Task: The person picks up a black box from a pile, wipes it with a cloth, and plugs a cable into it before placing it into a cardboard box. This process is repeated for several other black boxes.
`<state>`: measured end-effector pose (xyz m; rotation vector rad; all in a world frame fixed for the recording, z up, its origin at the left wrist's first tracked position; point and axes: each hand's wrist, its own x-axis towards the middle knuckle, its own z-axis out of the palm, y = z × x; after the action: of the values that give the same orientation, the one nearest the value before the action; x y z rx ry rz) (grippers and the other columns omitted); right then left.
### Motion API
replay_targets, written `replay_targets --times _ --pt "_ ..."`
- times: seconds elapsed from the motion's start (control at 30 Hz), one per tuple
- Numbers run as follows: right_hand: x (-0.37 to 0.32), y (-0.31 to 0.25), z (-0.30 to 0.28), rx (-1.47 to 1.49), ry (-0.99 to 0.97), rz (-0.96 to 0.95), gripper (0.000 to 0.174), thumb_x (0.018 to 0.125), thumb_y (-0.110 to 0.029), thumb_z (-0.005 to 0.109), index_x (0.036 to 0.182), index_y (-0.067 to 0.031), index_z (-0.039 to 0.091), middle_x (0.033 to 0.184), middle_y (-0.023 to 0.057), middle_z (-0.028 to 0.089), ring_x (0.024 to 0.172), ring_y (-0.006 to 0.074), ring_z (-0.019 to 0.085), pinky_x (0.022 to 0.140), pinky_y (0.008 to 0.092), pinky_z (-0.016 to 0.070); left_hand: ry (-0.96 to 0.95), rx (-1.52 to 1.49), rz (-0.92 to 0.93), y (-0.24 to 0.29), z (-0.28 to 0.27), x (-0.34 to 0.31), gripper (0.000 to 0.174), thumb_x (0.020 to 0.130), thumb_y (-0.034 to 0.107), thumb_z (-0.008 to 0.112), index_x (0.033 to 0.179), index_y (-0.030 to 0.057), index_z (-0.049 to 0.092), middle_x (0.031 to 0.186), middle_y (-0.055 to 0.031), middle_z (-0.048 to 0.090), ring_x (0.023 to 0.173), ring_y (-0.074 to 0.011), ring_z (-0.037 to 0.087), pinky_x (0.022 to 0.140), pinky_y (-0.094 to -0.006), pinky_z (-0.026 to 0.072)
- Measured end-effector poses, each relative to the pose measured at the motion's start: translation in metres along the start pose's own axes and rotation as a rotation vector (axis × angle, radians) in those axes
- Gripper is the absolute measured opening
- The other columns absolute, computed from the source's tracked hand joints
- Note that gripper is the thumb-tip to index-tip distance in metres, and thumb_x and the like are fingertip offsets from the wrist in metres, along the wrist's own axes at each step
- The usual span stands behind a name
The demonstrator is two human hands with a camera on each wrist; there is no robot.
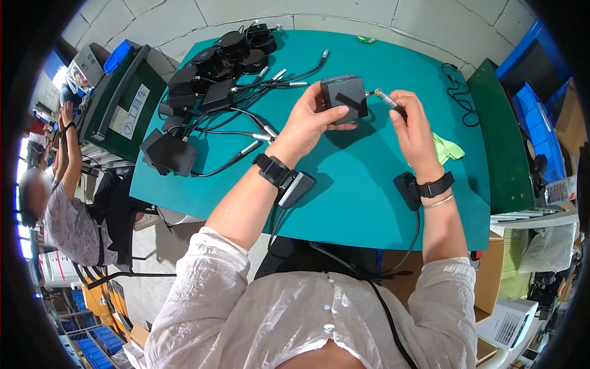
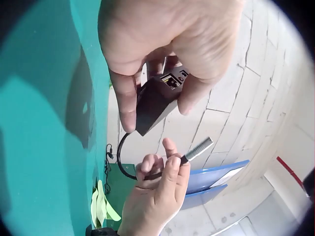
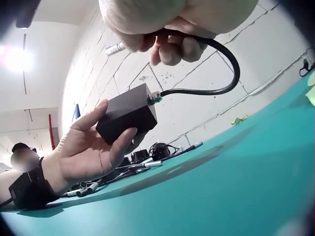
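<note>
While the left hand (image 1: 307,123) grips one black box (image 1: 344,98) above the table, thumb on one side and fingers curled round it, the right hand (image 1: 415,132) pinches one black cable (image 3: 231,73) just behind its silver connector (image 1: 385,98), fingers bent. The cable loops from the box's end to the right hand. Left of the box lie at least four more black boxes (image 1: 175,154), at least four round black units (image 1: 233,44) and at least six silver-tipped cable ends (image 1: 250,147), partly overlapping. Beyond the right hand are one light-green cloth (image 1: 447,149) and one tangled black cord (image 1: 464,98). All these rest on a teal table (image 1: 344,209) against a pale block wall (image 1: 344,13). Dark green cabinets (image 1: 499,147) flank it, and one other person (image 1: 74,227) is at the far left.
</note>
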<state>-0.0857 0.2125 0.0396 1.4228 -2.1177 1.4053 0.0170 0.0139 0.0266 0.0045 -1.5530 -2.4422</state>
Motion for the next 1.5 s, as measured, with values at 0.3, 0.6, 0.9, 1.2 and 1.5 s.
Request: replay_targets --times 0.3,0.6,0.9,1.2,1.5 --pt "-0.001 -0.005 -0.001 0.094 -0.219 0.328 0.028 0.096 -0.007 0.048 0.123 -0.003 0.046 0.117 0.0143 0.058 0.076 0.021 0.063 0.069 0.0321 0.0497 -0.067 -0.052 -0.068 -0.011 0.002 0.0 0.049 0.091 0.013 0.061 0.13 -0.0027 0.036 0.123 -0.0169 0.049 0.111 -0.0295 0.058 0.083 -0.0509 0.058" --pt "-0.003 -0.004 0.002 -0.24 -0.183 0.138 0.033 0.089 -0.005 0.055 0.122 -0.0115 0.054 0.119 0.0051 0.059 0.085 0.0275 0.064 0.072 0.0371 0.0523 -0.132 -0.198 -0.172 -0.009 -0.002 0.0 0.043 0.091 0.014 0.06 0.126 -0.0009 0.04 0.122 -0.0156 0.05 0.111 -0.032 0.058 0.084 -0.051 0.0577" --pt "-0.005 -0.006 -0.002 -0.464 -0.241 0.111 0.031 0.082 -0.008 0.065 0.112 -0.0121 0.06 0.108 0.004 0.062 0.085 0.0294 0.063 0.069 0.0379 0.0522 -0.121 -0.197 -0.243 -0.013 0.001 0.0 0.039 0.092 0.011 0.057 0.125 -0.0003 0.041 0.123 -0.0162 0.05 0.11 -0.0325 0.059 0.084 -0.0517 0.0574" --pt "-0.006 0.009 -0.007 -0.392 -0.212 0.128 0.022 0.081 -0.01 0.067 0.104 -0.0094 0.066 0.096 0.0073 0.066 0.084 0.0301 0.063 0.069 0.0379 0.0516 -0.151 -0.22 -0.323 -0.015 0.0 0.001 0.045 0.097 0.022 0.051 0.131 -0.0045 0.039 0.125 -0.0199 0.05 0.113 -0.0295 0.057 0.088 -0.0491 0.0562" --pt "-0.008 0.018 -0.012 -0.428 -0.167 0.174 0.021 0.083 -0.014 0.067 0.103 -0.0086 0.067 0.096 0.0088 0.067 0.084 0.0302 0.064 0.07 0.0382 0.0515 -0.206 -0.207 -0.314 -0.015 -0.001 0.004 0.061 0.099 0.046 0.037 0.134 -0.004 0.037 0.126 -0.022 0.05 0.116 -0.0302 0.055 0.096 -0.0481 0.0489"
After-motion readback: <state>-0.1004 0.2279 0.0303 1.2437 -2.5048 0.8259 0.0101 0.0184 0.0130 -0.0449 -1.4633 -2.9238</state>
